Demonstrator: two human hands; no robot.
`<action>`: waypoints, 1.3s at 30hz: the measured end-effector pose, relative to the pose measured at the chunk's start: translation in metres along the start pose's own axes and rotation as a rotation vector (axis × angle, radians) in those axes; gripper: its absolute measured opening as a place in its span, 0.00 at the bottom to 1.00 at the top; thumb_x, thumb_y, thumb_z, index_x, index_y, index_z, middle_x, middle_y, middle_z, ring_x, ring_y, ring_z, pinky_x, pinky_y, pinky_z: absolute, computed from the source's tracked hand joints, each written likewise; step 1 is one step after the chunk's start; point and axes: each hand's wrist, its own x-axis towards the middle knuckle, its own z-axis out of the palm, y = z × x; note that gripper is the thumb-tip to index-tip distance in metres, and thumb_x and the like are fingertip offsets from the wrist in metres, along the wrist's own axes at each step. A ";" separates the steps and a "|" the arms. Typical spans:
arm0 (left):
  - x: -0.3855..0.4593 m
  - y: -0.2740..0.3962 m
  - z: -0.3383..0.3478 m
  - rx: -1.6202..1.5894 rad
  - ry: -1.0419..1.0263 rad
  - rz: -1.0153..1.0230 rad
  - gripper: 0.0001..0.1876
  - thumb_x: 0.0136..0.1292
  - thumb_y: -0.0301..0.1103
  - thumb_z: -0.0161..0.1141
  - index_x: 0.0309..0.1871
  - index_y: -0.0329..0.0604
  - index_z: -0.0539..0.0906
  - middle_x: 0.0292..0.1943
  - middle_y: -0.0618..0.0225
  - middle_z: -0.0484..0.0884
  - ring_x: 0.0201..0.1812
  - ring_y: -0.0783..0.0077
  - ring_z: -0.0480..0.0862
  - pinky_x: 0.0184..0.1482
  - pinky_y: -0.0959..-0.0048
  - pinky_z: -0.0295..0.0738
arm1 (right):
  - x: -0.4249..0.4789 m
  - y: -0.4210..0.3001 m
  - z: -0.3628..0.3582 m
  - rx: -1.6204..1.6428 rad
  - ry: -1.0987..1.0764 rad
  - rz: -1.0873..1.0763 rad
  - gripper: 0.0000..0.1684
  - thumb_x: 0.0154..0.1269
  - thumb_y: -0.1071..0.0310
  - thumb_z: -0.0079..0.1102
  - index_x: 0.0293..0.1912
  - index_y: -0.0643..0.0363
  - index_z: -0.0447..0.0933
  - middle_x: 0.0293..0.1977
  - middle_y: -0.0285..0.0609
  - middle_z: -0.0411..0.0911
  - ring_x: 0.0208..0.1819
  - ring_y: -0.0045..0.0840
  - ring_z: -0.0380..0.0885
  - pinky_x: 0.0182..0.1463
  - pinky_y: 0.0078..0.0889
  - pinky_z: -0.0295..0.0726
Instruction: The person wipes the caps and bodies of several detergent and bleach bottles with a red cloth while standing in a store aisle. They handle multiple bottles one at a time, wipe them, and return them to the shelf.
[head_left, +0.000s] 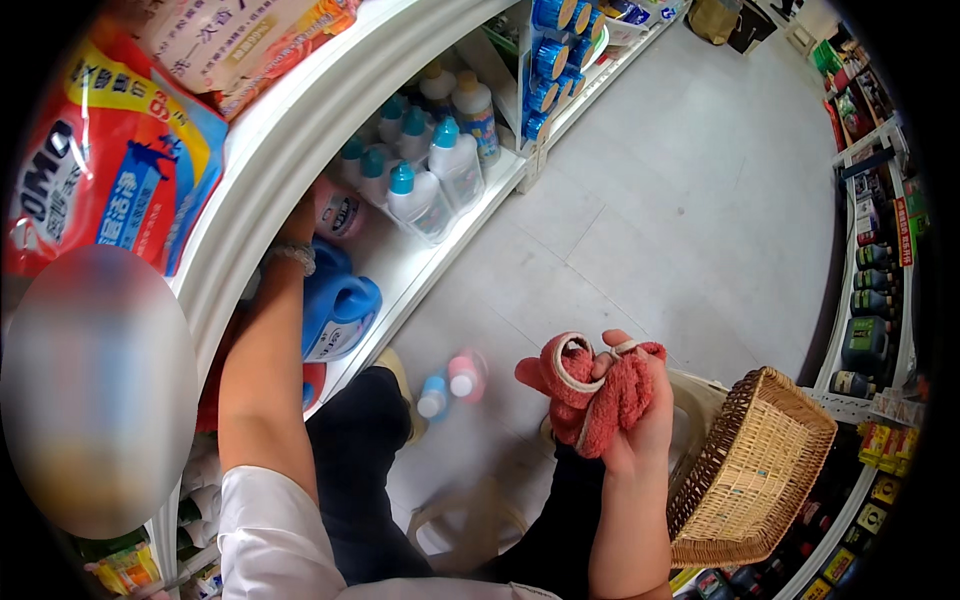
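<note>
My right hand (641, 420) grips a bunched red terry cloth (589, 397) with pale edging, held above the floor. On the left, my left hand (300, 221) reaches into the lower shelf (390, 277), with a clear bead bracelet at the wrist. The upper shelf hides its fingers, so whether it holds something does not show. Close by it stand a pink bottle (337, 210) and blue jugs with handles (345, 315). Beyond these are several white bottles with teal caps (424, 195) and a bottle with a cream cap (476, 112).
A blue bottle (433, 396) and a pink bottle (465, 377) stand on the tiled floor by my foot. To my right is a wicker basket (757, 480). Detergent bags (127, 165) rest on the upper shelf. Stocked shelves (870, 285) line the far right.
</note>
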 end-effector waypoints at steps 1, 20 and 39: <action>0.003 -0.007 0.010 0.013 -0.002 0.002 0.36 0.48 0.49 0.65 0.58 0.36 0.71 0.57 0.48 0.71 0.60 0.49 0.68 0.64 0.61 0.58 | 0.001 0.001 0.000 -0.009 0.005 0.003 0.20 0.64 0.58 0.42 0.49 0.62 0.65 0.27 0.43 0.77 0.24 0.33 0.77 0.22 0.36 0.79; 0.042 -0.047 0.041 0.119 -0.129 -0.104 0.25 0.55 0.44 0.59 0.52 0.36 0.75 0.49 0.49 0.76 0.51 0.53 0.75 0.54 0.64 0.66 | 0.010 0.015 0.007 -0.006 0.104 -0.025 0.22 0.66 0.57 0.40 0.50 0.64 0.66 0.31 0.47 0.76 0.26 0.33 0.77 0.23 0.33 0.80; -0.216 0.128 -0.098 -0.028 -1.331 -0.058 0.31 0.52 0.56 0.60 0.50 0.39 0.75 0.38 0.47 0.81 0.42 0.50 0.81 0.46 0.59 0.74 | 0.003 -0.013 -0.005 0.038 -0.118 -0.101 0.22 0.65 0.56 0.42 0.51 0.62 0.66 0.36 0.49 0.76 0.25 0.35 0.77 0.21 0.32 0.77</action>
